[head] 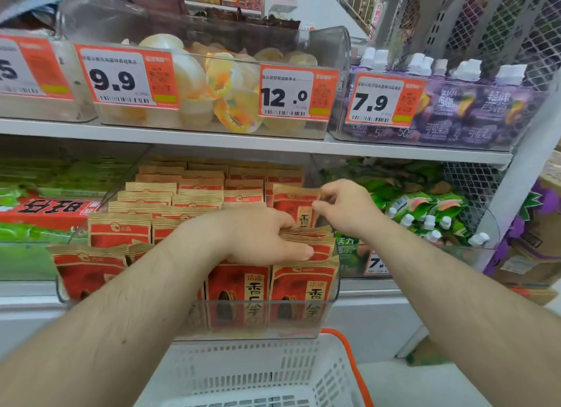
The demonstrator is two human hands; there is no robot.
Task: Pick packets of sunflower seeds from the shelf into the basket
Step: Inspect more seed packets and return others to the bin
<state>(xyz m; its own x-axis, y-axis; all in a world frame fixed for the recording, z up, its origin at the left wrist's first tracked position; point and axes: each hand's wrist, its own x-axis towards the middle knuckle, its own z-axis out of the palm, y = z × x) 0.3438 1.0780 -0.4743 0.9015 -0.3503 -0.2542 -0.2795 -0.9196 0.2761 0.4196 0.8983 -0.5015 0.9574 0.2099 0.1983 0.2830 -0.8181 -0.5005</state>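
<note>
Red and tan packets of sunflower seeds (pixel 243 288) fill a clear bin (pixel 303 321) on the lower shelf, standing in several rows. My left hand (pixel 261 236) reaches into the right rows, and its fingers and thumb curl over the top edges of a few packets (pixel 321 249). My right hand (pixel 346 209) pinches the top right corner of one raised packet (pixel 293 205) further back. A white slotted basket (pixel 261 373) with an orange rim sits below the bin; no packet shows in the part of it that I see.
Green snack packs (pixel 425 206) lie in the bin to the right, and a red box (pixel 45 212) and green packs to the left. On the upper shelf (pixel 182 136) stand bins of jelly cups (pixel 218 85) and purple pouches (pixel 473 109) behind price tags.
</note>
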